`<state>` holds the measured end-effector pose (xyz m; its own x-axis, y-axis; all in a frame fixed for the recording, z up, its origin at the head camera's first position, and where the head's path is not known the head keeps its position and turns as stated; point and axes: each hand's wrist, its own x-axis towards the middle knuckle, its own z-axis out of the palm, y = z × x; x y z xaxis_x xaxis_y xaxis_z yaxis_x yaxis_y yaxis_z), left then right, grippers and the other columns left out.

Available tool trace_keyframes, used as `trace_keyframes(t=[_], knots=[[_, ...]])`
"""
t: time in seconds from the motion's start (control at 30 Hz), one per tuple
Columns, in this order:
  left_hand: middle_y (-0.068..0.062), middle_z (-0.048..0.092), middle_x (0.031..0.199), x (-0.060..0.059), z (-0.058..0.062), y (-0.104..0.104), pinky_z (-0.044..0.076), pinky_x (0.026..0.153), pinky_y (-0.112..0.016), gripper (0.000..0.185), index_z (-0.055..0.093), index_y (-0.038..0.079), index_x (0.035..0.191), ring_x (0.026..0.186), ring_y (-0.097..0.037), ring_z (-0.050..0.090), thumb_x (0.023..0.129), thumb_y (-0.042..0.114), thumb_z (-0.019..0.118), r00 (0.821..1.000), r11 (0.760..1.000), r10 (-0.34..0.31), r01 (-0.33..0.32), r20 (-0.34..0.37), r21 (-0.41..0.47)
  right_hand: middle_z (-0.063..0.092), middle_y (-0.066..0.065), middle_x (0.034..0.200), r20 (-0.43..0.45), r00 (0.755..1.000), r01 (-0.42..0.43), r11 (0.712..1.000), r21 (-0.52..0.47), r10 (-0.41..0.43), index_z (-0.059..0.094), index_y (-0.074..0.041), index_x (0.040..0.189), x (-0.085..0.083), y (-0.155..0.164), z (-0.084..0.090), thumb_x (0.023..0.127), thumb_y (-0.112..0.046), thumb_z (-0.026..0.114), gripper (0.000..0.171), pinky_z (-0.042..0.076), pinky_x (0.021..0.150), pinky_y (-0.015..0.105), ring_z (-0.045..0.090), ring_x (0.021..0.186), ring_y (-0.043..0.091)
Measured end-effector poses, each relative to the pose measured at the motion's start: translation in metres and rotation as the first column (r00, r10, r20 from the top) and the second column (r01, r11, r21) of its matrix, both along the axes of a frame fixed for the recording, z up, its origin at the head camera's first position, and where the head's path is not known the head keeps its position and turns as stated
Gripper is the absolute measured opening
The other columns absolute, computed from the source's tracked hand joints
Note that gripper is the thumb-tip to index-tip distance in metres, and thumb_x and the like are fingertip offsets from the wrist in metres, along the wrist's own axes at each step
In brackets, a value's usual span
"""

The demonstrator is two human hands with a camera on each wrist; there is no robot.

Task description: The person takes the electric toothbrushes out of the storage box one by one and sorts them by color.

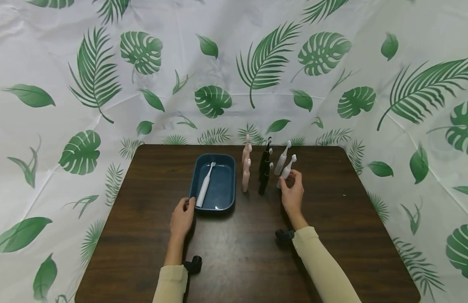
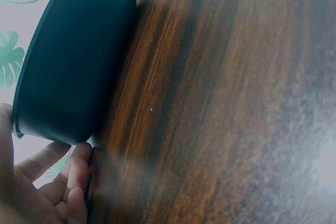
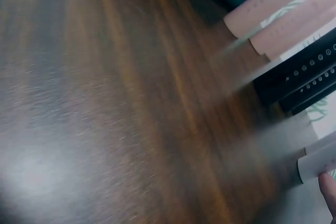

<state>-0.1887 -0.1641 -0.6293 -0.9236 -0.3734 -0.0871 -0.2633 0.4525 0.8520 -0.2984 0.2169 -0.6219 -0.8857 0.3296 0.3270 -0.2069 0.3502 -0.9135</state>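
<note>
My left hand (image 1: 182,216) grips the near left corner of a dark blue tray (image 1: 234,181). In the left wrist view, its thumb is at the rim and its fingertips touch the outer wall of the tray (image 2: 79,61). A white electric toothbrush (image 1: 205,185) lies inside the tray, brush head away from me. On the right, my right hand (image 1: 293,195) pinches the body of an upright white electric toothbrush (image 1: 287,170). The right wrist view shows only a fingertip against the lower part of this toothbrush (image 3: 317,162). Another white toothbrush (image 1: 281,162) stands just behind it.
Between tray and right hand stand two rows of upright electric toothbrushes, pink ones (image 1: 246,176) nearer the tray and black ones (image 1: 264,181) beside them. All are on a dark wooden table (image 1: 234,261). A leaf-patterned sheet (image 1: 252,118) hangs behind the table.
</note>
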Motion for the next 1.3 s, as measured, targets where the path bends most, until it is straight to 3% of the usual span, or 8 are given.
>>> trace_keyframes(t=[0.2,0.33,0.47,0.63,0.77,0.97,1.07,1.3], knots=[[-0.011,0.075,0.115,-0.005,-0.008,-0.002,0.046,0.079,-0.051,0.069,0.069,0.014,0.136,0.097,-0.031,0.067,0.105,0.071,0.045,1.0,1.0,-0.012,0.012,-0.011,0.005,0.067,0.023,0.126,0.031,1.0,0.001,1.0,-0.001,-0.001,0.056,-0.003,0.133,-0.012,0.0,0.005,0.1,-0.008,0.076,0.039,0.05,0.1,0.057,0.066,0.117,0.041],[-0.008,0.075,0.112,-0.008,-0.01,-0.001,0.047,0.078,-0.046,0.07,0.07,0.016,0.135,0.095,-0.027,0.066,0.104,0.074,0.046,1.0,1.0,-0.02,0.02,-0.019,0.001,0.068,0.022,0.126,0.046,0.999,0.011,1.0,0.015,-0.012,0.056,-0.003,0.133,-0.017,0.002,0.009,0.1,-0.008,0.075,0.039,0.05,0.099,0.051,0.066,0.116,0.037],[-0.01,0.074,0.11,-0.007,-0.004,0.001,0.046,0.078,-0.043,0.073,0.069,0.013,0.136,0.094,-0.026,0.064,0.104,0.073,0.045,0.999,0.999,-0.025,0.026,-0.026,0.02,0.067,0.021,0.126,0.061,0.998,0.015,1.0,0.025,-0.017,0.056,-0.005,0.133,-0.018,0.004,0.012,0.1,-0.009,0.075,0.039,0.048,0.1,0.046,0.065,0.115,0.035],[-0.012,0.073,0.11,-0.005,0.006,0.005,0.045,0.081,-0.043,0.073,0.067,0.011,0.138,0.095,-0.029,0.063,0.105,0.072,0.044,1.0,1.0,-0.011,0.012,-0.013,0.028,0.067,0.024,0.127,0.083,0.997,-0.005,0.999,0.035,0.002,0.055,-0.001,0.134,-0.017,0.005,0.011,0.099,-0.005,0.074,0.04,0.048,0.104,0.051,0.066,0.116,0.04],[-0.009,0.073,0.112,-0.009,0.001,0.003,0.046,0.083,-0.042,0.073,0.067,0.016,0.139,0.098,-0.027,0.064,0.104,0.075,0.043,1.0,1.0,-0.017,0.016,0.02,0.017,0.066,0.026,0.129,0.118,0.993,-0.024,0.999,0.037,0.019,0.053,0.001,0.135,-0.013,0.008,0.005,0.097,-0.003,0.075,0.044,0.046,0.107,0.053,0.067,0.118,0.043],[-0.009,0.074,0.112,-0.005,0.003,0.0,0.046,0.08,-0.044,0.069,0.068,0.016,0.137,0.097,-0.027,0.065,0.105,0.073,0.044,1.0,1.0,-0.018,0.018,0.001,0.023,0.06,0.026,0.137,0.228,0.973,-0.038,0.997,0.066,0.022,0.048,-0.001,0.14,0.002,0.009,0.004,0.099,-0.006,0.071,0.048,0.053,0.1,0.056,0.065,0.122,0.045],[-0.007,0.075,0.107,-0.006,-0.007,-0.003,0.044,0.073,-0.043,0.07,0.069,0.016,0.134,0.09,-0.025,0.065,0.105,0.073,0.042,1.0,1.0,-0.013,0.013,-0.025,-0.012,0.059,0.027,0.135,0.29,0.957,-0.039,0.995,0.087,0.012,0.047,0.002,0.137,0.015,0.008,0.004,0.099,-0.008,0.069,0.045,0.054,0.1,0.056,0.066,0.122,0.046],[-0.012,0.076,0.113,0.002,0.001,-0.001,0.046,0.081,-0.049,0.069,0.069,0.014,0.135,0.098,-0.032,0.067,0.105,0.071,0.045,1.0,1.0,0.009,-0.009,-0.013,0.009,0.055,0.025,0.133,0.356,0.934,-0.034,0.987,0.156,-0.024,0.052,0.004,0.13,0.044,-0.001,0.007,0.101,-0.016,0.067,0.038,0.053,0.096,0.052,0.064,0.12,0.043]])
